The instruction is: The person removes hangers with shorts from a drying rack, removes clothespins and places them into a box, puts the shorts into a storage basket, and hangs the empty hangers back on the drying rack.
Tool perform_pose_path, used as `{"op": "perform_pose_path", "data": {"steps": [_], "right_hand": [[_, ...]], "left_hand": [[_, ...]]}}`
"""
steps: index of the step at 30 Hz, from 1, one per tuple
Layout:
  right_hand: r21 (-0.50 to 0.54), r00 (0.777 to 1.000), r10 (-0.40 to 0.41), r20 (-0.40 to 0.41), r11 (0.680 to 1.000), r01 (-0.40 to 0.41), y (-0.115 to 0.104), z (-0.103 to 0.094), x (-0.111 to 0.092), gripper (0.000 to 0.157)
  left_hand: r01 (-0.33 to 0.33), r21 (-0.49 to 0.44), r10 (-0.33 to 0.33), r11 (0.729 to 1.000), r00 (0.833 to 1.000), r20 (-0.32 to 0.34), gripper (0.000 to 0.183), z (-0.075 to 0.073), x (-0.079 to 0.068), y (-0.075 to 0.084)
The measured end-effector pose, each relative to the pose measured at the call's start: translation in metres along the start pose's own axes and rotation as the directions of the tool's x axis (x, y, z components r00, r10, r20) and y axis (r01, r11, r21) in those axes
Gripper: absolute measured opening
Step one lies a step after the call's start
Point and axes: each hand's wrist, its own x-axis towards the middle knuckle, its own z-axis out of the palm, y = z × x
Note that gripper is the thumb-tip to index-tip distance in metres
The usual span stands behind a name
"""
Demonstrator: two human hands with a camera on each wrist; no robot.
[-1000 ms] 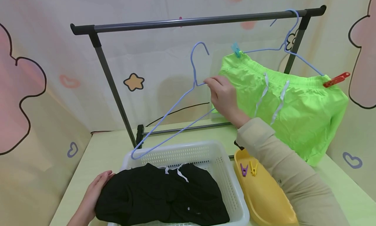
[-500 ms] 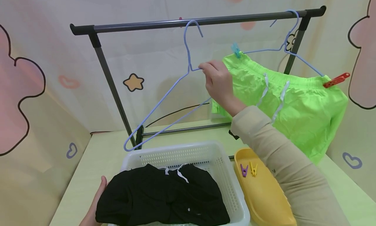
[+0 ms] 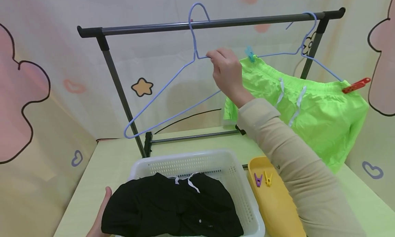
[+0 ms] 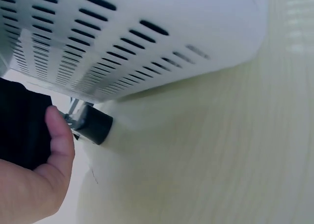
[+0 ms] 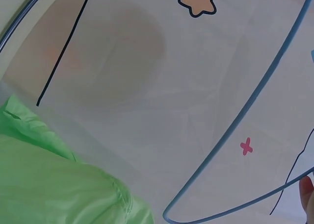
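Note:
My right hand [image 3: 226, 72] pinches a blue wire hanger [image 3: 160, 89] by its right shoulder near the neck. In the right wrist view the same hanger [image 5: 235, 121] spans the right side, with a finger [image 5: 306, 192] at its edge. The hook overlaps the rack bar [image 3: 148, 26] and rises above it; I cannot tell whether they touch. Low on the left, my left hand [image 3: 101, 213] is at the side of black shorts [image 3: 169, 206] with a white drawstring, thumb raised. In the left wrist view the left thumb [image 4: 60, 140] lies by the black cloth; the other fingers are hidden.
Bright green shorts [image 3: 308, 107] hang at the rack's right on another blue hanger, held by a teal clothespin [image 3: 250, 54] and a red one [image 3: 356, 85]. A white basket [image 3: 247, 196] stands under the black shorts. A yellow tray [image 3: 277, 206] beside it holds purple and yellow clothespins.
My right hand has lifted the hanger up and slightly left, from below the bar until its hook overlaps the bar. My left hand has shifted beside the black shorts, leaving mainly its thumb visible.

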Motion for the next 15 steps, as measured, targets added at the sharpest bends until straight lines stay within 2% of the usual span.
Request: {"op": "perform_pose_path", "data": {"steps": [7, 15], "right_hand": [[-0.030, 0.996, 0.085, 0.032, 0.996, -0.084, 0.002, 0.007, 0.011, 0.019], [-0.089, 0.968, 0.214, 0.129, 0.975, -0.204, 0.009, 0.017, 0.015, 0.020]], "left_hand": [[0.002, 0.009, -0.002, 1.000, 1.000, -0.010, 0.101, -0.001, -0.001, 0.001], [0.009, -0.019, -0.009, 1.000, 1.000, -0.015, 0.102, -0.003, -0.001, 0.001]]}}
